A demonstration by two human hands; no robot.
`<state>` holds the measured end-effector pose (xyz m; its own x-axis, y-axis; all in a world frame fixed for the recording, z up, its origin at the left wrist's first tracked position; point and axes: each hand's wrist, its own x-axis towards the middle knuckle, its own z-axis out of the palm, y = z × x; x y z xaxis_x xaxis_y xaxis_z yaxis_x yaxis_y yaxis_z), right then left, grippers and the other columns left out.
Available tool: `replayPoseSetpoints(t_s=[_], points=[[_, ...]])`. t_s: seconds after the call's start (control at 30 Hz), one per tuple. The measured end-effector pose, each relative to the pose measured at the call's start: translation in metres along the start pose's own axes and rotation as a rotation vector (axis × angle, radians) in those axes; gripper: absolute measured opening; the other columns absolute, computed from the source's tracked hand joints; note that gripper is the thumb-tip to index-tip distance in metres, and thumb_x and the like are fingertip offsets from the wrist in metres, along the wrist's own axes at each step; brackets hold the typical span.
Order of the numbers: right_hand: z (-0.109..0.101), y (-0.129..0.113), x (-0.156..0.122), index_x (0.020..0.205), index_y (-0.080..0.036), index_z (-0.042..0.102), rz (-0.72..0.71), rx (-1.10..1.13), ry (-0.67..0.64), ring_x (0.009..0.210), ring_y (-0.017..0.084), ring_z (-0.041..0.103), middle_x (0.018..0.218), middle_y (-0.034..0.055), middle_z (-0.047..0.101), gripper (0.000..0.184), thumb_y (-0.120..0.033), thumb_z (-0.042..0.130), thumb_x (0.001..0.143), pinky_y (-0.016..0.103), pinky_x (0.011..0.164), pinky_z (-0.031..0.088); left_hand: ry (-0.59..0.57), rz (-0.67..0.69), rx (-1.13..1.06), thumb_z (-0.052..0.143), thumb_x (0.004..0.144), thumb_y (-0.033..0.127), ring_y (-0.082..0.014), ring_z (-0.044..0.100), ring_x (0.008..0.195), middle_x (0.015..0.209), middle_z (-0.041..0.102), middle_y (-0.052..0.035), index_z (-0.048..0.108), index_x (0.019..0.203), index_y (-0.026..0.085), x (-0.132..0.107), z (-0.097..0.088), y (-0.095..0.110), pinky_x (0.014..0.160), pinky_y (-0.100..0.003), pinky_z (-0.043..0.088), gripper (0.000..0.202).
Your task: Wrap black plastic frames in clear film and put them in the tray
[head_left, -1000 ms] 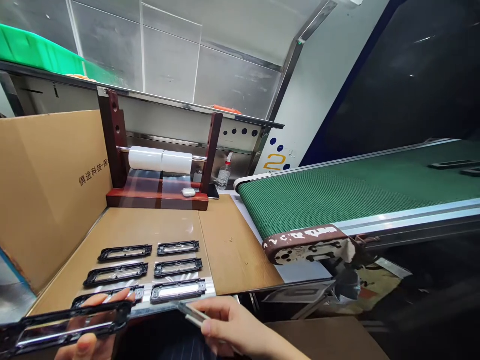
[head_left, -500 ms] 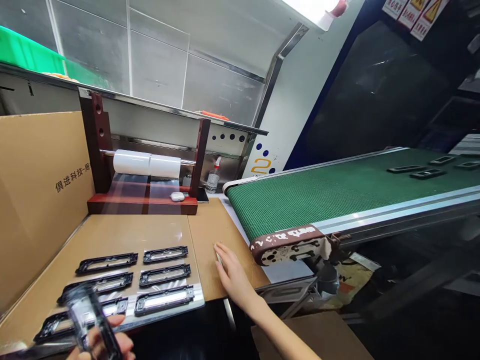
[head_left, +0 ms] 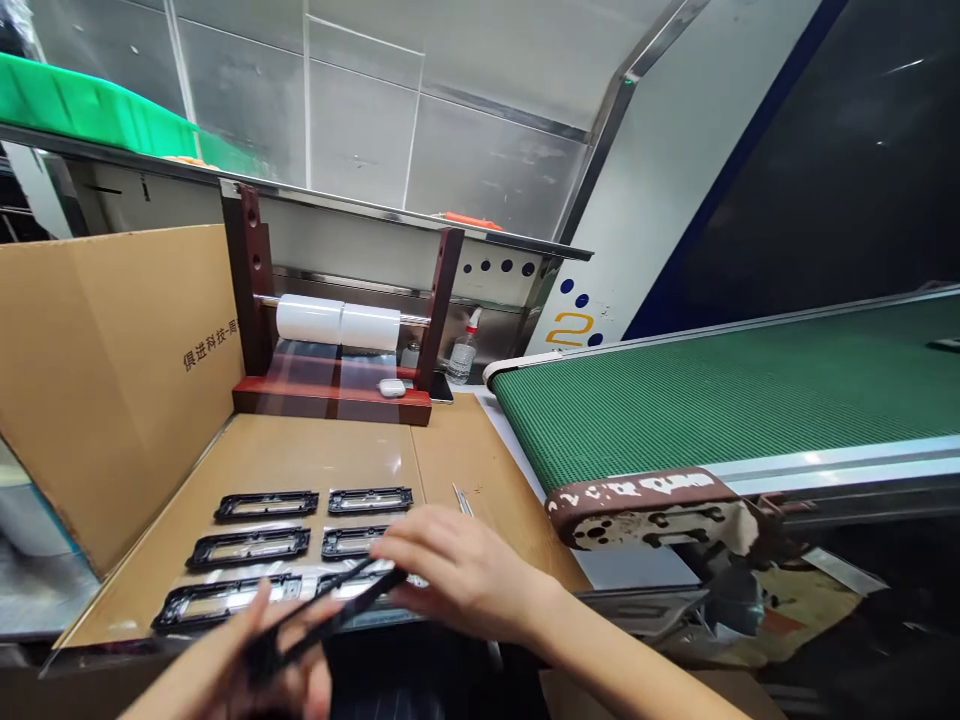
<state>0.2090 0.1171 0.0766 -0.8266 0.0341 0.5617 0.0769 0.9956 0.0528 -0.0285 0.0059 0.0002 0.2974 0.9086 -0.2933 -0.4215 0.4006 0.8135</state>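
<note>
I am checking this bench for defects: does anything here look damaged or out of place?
Yes. The brown end cap of the green belt has paint flaked off in white patches. A white earbud case sits on the film stand, where it looks stray. The black frames lie in neat rows.

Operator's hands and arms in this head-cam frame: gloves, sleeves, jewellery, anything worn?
Nothing worn that shows. The right hand is ungloved, with no ring or watch visible, and its forearm has no sleeve right up to the picture's edge. The left hand is motion-blurred at the bottom edge, also ungloved, with no sleeve or band on the visible wrist.
</note>
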Motion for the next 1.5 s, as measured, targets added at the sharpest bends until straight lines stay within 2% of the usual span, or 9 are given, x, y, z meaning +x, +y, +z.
replayPoseSetpoints(t_s=[0.03, 0.1, 0.2, 0.3, 0.43, 0.63, 0.8, 1.2, 1.5], points=[[-0.003, 0.004, 0.001, 0.114, -0.01, 0.056, 0.066, -0.035, 0.05, 0.091, 0.019, 0.062, 0.1, 0.0115, 0.067, 0.026, -0.024, 0.053, 0.092, 0.031, 0.083, 0.054, 0.1, 0.052, -0.016, 0.041, 0.075, 0.075, -0.0277, 0.069, 0.09, 0.095, 0.076, -0.0089, 0.067, 0.111, 0.024, 0.006, -0.01, 0.013, 0.089, -0.04, 0.054, 0.067], [-0.008, 0.011, 0.004, 0.115, -0.013, 0.055, 0.179, -0.087, 0.123, 0.093, 0.02, 0.062, 0.1, 0.0116, 0.065, 0.026, -0.025, 0.053, 0.092, 0.033, 0.082, 0.054, 0.457, 0.3, 0.198, 0.041, 0.082, 0.067, -0.0263, 0.056, 0.12, 0.126, 0.066, -0.0083, 0.058, 0.121, 0.022, 0.02, -0.031, 0.044, 0.107, -0.037, 0.041, 0.063], [-0.008, 0.02, 0.01, 0.116, -0.016, 0.053, 0.23, -0.11, 0.165, 0.094, 0.02, 0.061, 0.1, 0.0106, 0.064, 0.027, -0.024, 0.054, 0.091, 0.034, 0.082, 0.054, 0.655, 0.42, 0.26, 0.037, 0.088, 0.061, -0.0181, 0.032, 0.14, 0.15, 0.042, -0.0077, 0.042, 0.134, 0.021, 0.046, -0.062, 0.084, 0.119, -0.03, 0.016, 0.062], [0.005, 0.031, 0.017, 0.115, -0.016, 0.053, 0.259, -0.071, 0.192, 0.095, 0.021, 0.061, 0.102, 0.0106, 0.063, 0.028, -0.022, 0.057, 0.089, 0.035, 0.082, 0.054, 0.748, 0.362, 0.271, 0.036, 0.092, 0.054, -0.023, 0.028, 0.141, 0.157, 0.026, -0.0155, 0.027, 0.142, 0.013, 0.07, -0.084, 0.102, 0.121, -0.04, 0.011, 0.066], [0.042, 0.049, 0.029, 0.112, -0.019, 0.055, 0.372, 0.088, 0.221, 0.095, 0.021, 0.06, 0.101, 0.0085, 0.063, 0.029, -0.023, 0.064, 0.085, 0.036, 0.082, 0.053, 0.766, 0.305, 0.25, 0.037, 0.091, 0.055, -0.0307, 0.04, 0.134, 0.154, 0.028, -0.0193, 0.024, 0.143, 0.014, 0.089, -0.103, 0.102, 0.115, -0.054, 0.026, 0.067], [0.107, 0.073, 0.058, 0.102, -0.021, 0.061, 0.524, 0.206, 0.118, 0.096, 0.022, 0.06, 0.099, 0.0059, 0.065, 0.031, -0.023, 0.075, 0.075, 0.038, 0.085, 0.05, 0.732, 0.319, 0.259, 0.035, 0.092, 0.056, -0.0245, 0.06, 0.111, 0.139, 0.05, -0.0174, 0.039, 0.134, 0.013, 0.092, -0.117, 0.105, 0.105, -0.049, 0.04, 0.061], [0.142, 0.08, 0.072, 0.1, -0.018, 0.063, 0.547, 0.21, 0.035, 0.093, 0.023, 0.058, 0.096, 0.0067, 0.065, 0.031, -0.019, 0.076, 0.073, 0.039, 0.083, 0.048, 0.605, 0.294, 0.282, 0.038, 0.089, 0.061, -0.0223, 0.068, 0.089, 0.116, 0.067, -0.013, 0.035, 0.137, 0.017, 0.089, -0.123, 0.106, 0.099, -0.05, 0.044, 0.066], [0.162, 0.082, 0.078, 0.103, -0.016, 0.063, 0.566, 0.257, -0.083, 0.097, 0.022, 0.056, 0.1, 0.0073, 0.064, 0.027, -0.021, 0.072, 0.078, 0.038, 0.088, 0.045, 0.578, 0.294, 0.292, 0.038, 0.087, 0.064, -0.0216, 0.069, 0.079, 0.123, 0.063, -0.0138, 0.023, 0.143, 0.022, 0.09, -0.124, 0.103, 0.095, -0.052, 0.046, 0.072], [0.166, 0.086, 0.08, 0.106, -0.017, 0.061, 0.563, 0.286, -0.093, 0.1, 0.022, 0.054, 0.102, 0.0073, 0.061, 0.029, -0.018, 0.07, 0.078, 0.037, 0.09, 0.046, 0.573, 0.291, 0.257, 0.04, 0.087, 0.064, -0.0207, 0.069, 0.075, 0.123, 0.063, -0.0137, 0.025, 0.143, 0.023, 0.088, -0.123, 0.105, 0.082, -0.047, 0.054, 0.071]])
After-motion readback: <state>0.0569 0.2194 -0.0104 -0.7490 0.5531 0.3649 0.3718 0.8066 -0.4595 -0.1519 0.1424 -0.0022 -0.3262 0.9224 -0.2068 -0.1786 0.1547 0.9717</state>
